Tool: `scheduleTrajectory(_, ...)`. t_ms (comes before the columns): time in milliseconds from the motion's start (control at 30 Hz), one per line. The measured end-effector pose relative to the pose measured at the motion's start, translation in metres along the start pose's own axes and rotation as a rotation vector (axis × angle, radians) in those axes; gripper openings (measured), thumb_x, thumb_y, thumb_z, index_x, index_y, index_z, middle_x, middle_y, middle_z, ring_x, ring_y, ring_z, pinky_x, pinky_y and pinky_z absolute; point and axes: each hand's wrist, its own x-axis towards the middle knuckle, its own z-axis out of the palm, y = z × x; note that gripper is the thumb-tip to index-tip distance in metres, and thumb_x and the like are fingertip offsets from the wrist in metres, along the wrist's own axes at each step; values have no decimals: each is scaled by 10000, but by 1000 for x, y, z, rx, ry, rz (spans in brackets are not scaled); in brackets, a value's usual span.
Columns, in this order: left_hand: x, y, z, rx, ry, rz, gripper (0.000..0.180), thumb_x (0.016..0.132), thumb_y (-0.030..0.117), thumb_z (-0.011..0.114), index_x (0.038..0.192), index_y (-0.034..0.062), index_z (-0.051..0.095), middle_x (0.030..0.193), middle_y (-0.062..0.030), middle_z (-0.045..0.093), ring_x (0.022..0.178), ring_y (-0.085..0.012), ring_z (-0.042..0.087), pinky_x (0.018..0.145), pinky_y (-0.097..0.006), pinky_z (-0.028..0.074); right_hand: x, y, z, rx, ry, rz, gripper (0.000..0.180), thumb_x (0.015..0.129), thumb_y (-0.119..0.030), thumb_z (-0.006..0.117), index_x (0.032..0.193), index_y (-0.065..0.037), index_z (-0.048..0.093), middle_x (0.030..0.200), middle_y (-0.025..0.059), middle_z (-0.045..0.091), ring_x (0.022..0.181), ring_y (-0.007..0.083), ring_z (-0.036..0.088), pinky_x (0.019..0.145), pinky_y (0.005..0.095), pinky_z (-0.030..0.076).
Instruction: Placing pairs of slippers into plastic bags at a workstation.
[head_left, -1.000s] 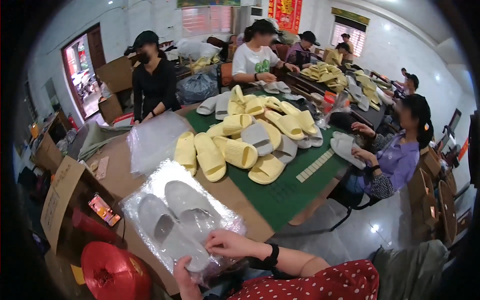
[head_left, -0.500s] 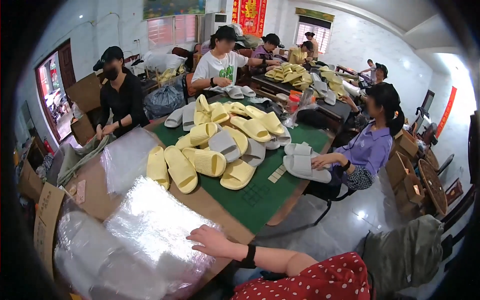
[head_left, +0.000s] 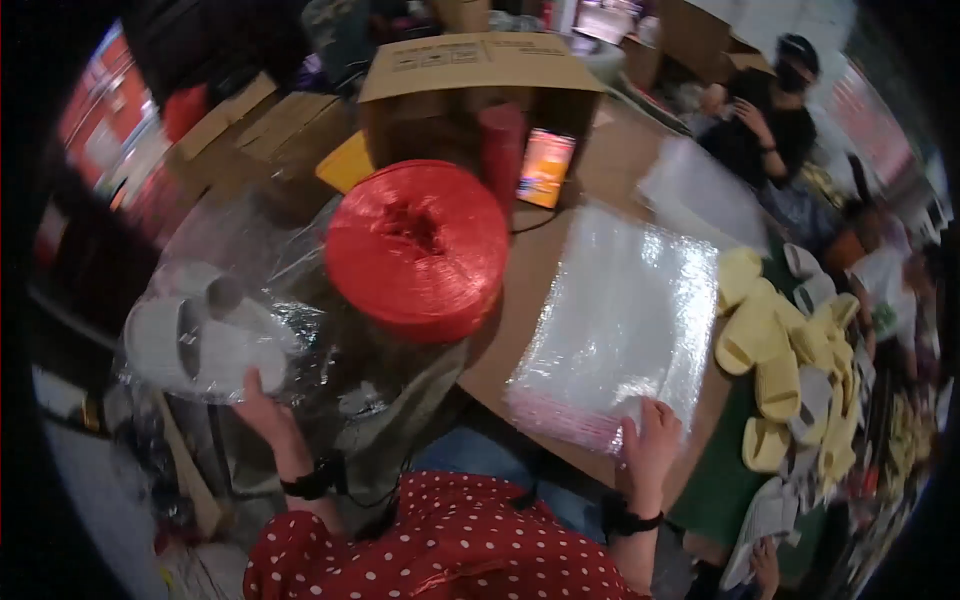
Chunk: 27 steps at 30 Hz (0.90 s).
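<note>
At the left, a pair of pale grey slippers (head_left: 235,345) lies inside a clear plastic bag. My left hand (head_left: 268,412) is against the bag's near edge, its fingers apart and somewhat blurred. A stack of clear plastic bags (head_left: 615,315) with pinkish near edges lies on the brown table in front of me. On its near right corner rests my right hand (head_left: 655,435), thumb and fingers spread.
A big roll of red plastic twine (head_left: 415,245) stands between my hands. Behind it are an open cardboard box (head_left: 480,65) and a lit phone (head_left: 546,168). Yellow slippers (head_left: 765,340) pile up on the green mat (head_left: 715,490). A co-worker in black (head_left: 770,120) is at the far right.
My view has swung left, bringing the twine roll, box, phone and bagged slippers into sight. My left hand now shows. The right hand stays at the bag stack.
</note>
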Motion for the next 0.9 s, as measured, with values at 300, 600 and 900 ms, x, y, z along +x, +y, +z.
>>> scheduleTrajectory(300, 10, -76, -85, 356, -362, -567, 579, 804, 83, 709, 1318, -53, 480, 1220, -140, 588, 1044, -237, 597, 911, -374, 481, -5, -12, 7, -16, -33, -80, 449, 832, -226, 689, 1238, -49, 613, 1223, 162, 575, 1087, 374, 520, 938, 462, 443)
scheduleTrajectory(600, -108, 14, 78, 545, -689, 313, 616, 879, 92, 673, 1424, -17, 408, 1490, -173, 418, 1373, -292, 396, 1141, -419, 293, -2, -4, 6, 7, -5, 54, 435, 816, -236, 708, 1202, -56, 618, 1232, 156, 588, 1114, 368, 532, 964, 468, 434)
scheduleTrajectory(900, -261, -29, 157, 400, -2014, 663, 570, 829, 234, 735, 1319, 12, 545, 1437, -296, 431, 1366, -485, 349, 1107, -506, 336, -18, 27, -51, 208, 191, 61, 465, 831, -239, 711, 1245, -58, 597, 1170, 156, 605, 1094, 344, 546, 948, 437, 448)
